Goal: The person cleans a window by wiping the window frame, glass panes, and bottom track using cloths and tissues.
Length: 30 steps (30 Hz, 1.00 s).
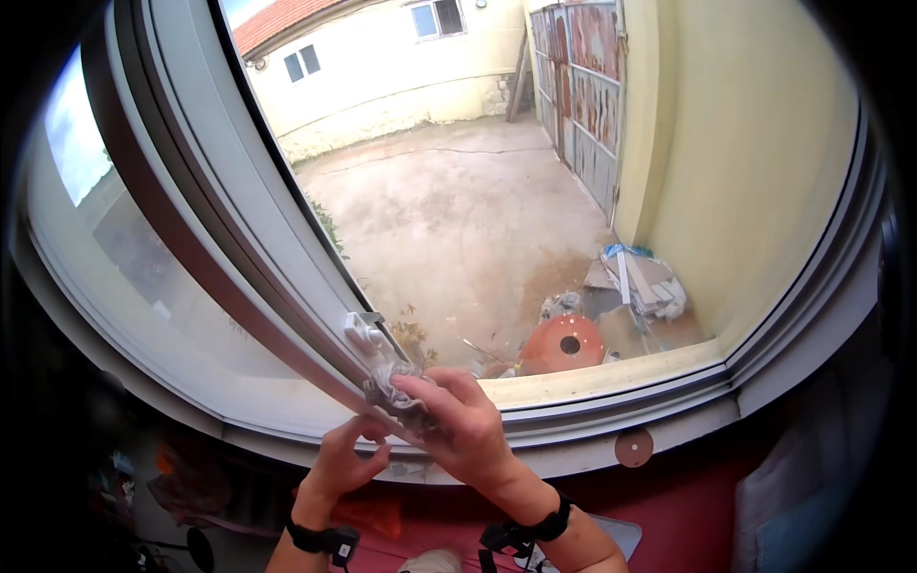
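A crumpled grey cloth [394, 385] is bunched in my right hand [465, 425], whose fingers press it against the lower part of the white window sash frame [287, 277]. Just above the cloth, a white window latch [363, 329] sits on that frame. My left hand [346, 458] is lower and to the left, beside the frame's bottom edge. Its fingers are loosely curved, with a gap between thumb and forefinger, and nothing shows in them. Whether its fingertips touch the frame I cannot tell.
The window track and sill [573, 420] run across in front of me. A round brown disc [634, 447] is at the sill's edge. Below lies a red surface [669, 506]. Outside are an orange round object [564, 344], a pile of boards [645, 282] and a rusty gate [583, 86].
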Tool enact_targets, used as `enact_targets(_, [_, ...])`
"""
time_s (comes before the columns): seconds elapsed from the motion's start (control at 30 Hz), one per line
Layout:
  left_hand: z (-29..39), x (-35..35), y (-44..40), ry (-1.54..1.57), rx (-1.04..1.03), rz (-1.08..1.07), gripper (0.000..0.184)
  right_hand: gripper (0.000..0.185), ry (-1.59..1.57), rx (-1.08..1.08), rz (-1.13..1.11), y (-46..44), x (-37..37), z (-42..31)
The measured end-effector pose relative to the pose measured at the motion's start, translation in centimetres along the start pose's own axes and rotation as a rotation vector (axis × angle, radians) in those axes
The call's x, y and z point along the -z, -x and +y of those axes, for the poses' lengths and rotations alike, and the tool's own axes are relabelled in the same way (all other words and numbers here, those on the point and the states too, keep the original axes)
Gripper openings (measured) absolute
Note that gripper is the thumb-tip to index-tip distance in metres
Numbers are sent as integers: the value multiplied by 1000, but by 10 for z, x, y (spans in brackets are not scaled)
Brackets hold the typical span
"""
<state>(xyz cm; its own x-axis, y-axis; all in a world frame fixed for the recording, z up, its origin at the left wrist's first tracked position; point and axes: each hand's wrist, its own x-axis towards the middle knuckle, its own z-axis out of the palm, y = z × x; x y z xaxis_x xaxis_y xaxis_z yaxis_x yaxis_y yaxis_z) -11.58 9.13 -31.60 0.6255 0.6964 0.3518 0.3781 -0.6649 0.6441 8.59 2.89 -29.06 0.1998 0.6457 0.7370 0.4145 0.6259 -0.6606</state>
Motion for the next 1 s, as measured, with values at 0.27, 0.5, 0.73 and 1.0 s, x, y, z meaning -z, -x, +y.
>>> enact_targets(0.27, [-2,-1,-2,24,-62,-23,26,55,129,-102,-166,28,-23,21])
enact_targets(0.5, [-5,-6,1,7,-32,8,25,49,27,244,143,-114,21,-50])
enact_targets(0.73, [0,-6,-2,45,-30,0,26,40,146,44,-26,-110,-3,-44])
enact_targets(1.0, [-5,-7,5,33,35,-5,47,47,11,-368,-244,49,-16,6])
